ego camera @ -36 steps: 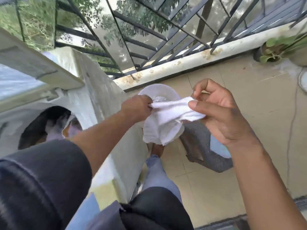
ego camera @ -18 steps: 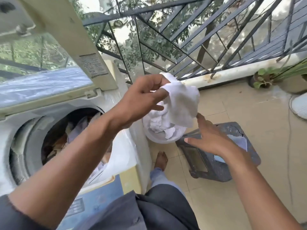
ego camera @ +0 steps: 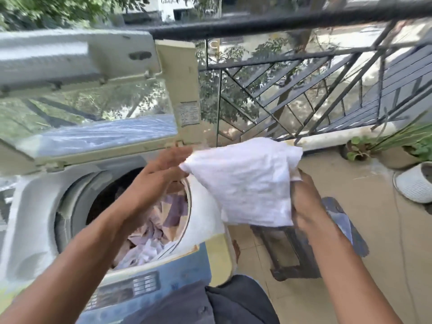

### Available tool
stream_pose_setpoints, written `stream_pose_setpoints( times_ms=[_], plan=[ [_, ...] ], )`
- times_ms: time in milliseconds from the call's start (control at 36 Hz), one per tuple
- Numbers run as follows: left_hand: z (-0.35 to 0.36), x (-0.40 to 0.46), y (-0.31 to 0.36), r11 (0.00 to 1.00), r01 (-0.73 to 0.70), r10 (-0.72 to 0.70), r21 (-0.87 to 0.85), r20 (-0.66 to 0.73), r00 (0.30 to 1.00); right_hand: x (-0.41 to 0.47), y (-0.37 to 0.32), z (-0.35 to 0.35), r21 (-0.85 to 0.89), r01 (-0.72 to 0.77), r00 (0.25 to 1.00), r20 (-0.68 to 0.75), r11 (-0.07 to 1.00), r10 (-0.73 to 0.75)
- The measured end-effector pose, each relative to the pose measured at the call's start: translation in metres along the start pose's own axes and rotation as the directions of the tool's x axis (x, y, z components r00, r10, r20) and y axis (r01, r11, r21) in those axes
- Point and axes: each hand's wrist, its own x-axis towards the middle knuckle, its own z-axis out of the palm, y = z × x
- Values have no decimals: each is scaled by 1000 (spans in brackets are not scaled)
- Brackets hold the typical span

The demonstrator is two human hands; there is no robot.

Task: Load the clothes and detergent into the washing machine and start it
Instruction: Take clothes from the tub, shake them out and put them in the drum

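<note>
Loading step in hand: left hand and right hand each grip an edge of the white cloth, held spread above the washing machine tub's right rim; next move likely calls for lowering it onto the clothes inside, then releasing.

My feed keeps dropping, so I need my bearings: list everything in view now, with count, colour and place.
White crumpled cloth: one, white, held up between both hands, right of the drum opening.
Top-loading washing machine: one, pale grey and cream, left; lid raised.
Clothes in the drum: a pile, lilac, beige and white, inside the drum.
Control panel: one, blue, on the machine's near edge.
Dark low stool: one, dark grey, on the floor, right of the machine.
White ribbed pot: one, far right.
Potted plants: green, by the railing.
Metal railing: black, behind.
Left hand: grips the cloth's left corner.
Right hand: holds its right edge.
</note>
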Motion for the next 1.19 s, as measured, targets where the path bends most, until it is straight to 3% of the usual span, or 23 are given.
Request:
stream_pose_setpoints(
  times_ms=[111,194,278,361,444,528,667,778,833,944,1083,1194],
  plan=[
    [-24,-21,-28,991,126,-126,-43,4,992,-12,0,17,16,73,997,33,997,-74],
    [-40,-35,-44,984,140,-137,-106,38,990,-29,-1,39,11,98,992,84,995,-99],
    [-47,-53,-53,944,197,-154,-263,172,973,-53,-6,69,128,52,975,206,990,-78],
    [-45,-73,-55,868,201,-63,-455,300,952,-72,-1,99,236,-76,939,344,969,-9],
    [-49,-81,-53,705,185,-74,-685,188,979,-85,5,125,251,-175,867,498,952,28],
    [-62,-88,-54,642,103,-101,-760,49,994,-90,10,146,139,-73,858,513,988,-9],
    [-98,-87,-78,750,-42,-130,-660,-210,969,-85,32,155,-309,174,910,413,935,-33],
    [-114,-90,-97,928,-109,-131,-357,-583,802,-86,48,156,-509,294,899,436,809,-52],
    [-118,-93,-107,958,-86,-125,-273,-670,732,-87,55,163,-555,351,878,474,754,-59],
    [-119,-96,-127,970,-42,-139,-239,-689,712,-86,71,190,-606,423,820,573,673,0],
    [-117,-88,-139,969,49,-172,-243,-515,840,-86,98,229,-673,568,708,693,474,136],
    [-122,-83,-143,979,117,-180,-169,-434,883,-76,119,256,-709,511,766,632,486,117]
  ],
)
